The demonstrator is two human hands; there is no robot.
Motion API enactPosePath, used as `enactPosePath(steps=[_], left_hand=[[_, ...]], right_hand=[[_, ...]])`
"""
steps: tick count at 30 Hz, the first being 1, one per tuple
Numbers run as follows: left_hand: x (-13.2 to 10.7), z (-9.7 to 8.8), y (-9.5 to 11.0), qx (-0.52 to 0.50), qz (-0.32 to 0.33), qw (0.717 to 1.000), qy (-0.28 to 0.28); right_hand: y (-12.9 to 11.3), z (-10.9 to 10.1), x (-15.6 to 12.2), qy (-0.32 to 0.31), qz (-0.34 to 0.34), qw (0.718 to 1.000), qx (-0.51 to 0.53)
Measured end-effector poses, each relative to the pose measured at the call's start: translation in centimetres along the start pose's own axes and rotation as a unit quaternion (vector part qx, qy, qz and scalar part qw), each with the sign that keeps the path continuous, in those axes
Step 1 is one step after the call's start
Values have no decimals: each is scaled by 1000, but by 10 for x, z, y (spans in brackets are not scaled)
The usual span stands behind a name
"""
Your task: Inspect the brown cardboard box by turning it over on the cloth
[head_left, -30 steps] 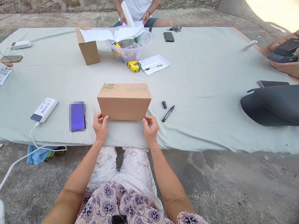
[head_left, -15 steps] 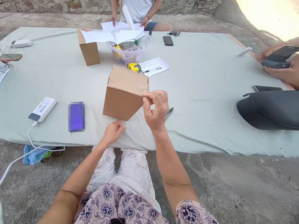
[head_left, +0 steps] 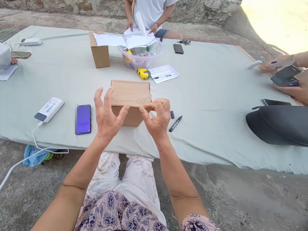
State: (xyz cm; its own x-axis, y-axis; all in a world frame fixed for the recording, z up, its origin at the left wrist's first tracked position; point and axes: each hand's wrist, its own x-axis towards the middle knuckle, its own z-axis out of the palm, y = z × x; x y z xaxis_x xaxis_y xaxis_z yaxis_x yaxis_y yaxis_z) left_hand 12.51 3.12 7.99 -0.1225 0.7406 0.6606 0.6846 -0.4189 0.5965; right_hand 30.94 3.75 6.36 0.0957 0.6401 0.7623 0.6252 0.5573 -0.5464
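Observation:
A brown cardboard box (head_left: 131, 93) stands on the cloth-covered table in front of me, its top marked with thin curved lines. My right hand (head_left: 157, 118) pinches the near top edge at the box's right corner, thumb in front and fingers on top. At the box's left near corner, my left hand (head_left: 107, 118) is raised with fingers spread; its thumb tip is by the near edge, and I cannot tell if it touches. Right of the box lie a black marker (head_left: 175, 124) and its small black cap (head_left: 172, 114).
Left are a phone (head_left: 83, 119) and a white power bank (head_left: 49, 109) with a cable. Beyond the box are a tape measure (head_left: 143, 73), a printed sheet (head_left: 166, 73), a plastic basin (head_left: 141, 61) and another box (head_left: 101, 57). A black cap (head_left: 279, 123) lies right. People sit around.
My left hand has risen from the table by the box's base to its upper left corner, fingers spreading. The box has turned squarer to me and now sits level; my right hand keeps its pinch.

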Motion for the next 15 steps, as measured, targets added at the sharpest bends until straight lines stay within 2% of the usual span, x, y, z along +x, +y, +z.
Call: enactPosePath(steps=[3,5,8,15], left_hand=[[0,26,6,-30,-22,999,-27],[-1,35,7,-40,-24,999,-26],[-1,37,2,-52,-20,998,-22],[3,37,-22,-58,-3,998,-3]], right_hand=[[0,-3,1,6,27,1000,-12],[1,-4,2,14,38,999,-30],[4,1,4,19,32,998,-40],[14,14,7,5,3,1000,20]])
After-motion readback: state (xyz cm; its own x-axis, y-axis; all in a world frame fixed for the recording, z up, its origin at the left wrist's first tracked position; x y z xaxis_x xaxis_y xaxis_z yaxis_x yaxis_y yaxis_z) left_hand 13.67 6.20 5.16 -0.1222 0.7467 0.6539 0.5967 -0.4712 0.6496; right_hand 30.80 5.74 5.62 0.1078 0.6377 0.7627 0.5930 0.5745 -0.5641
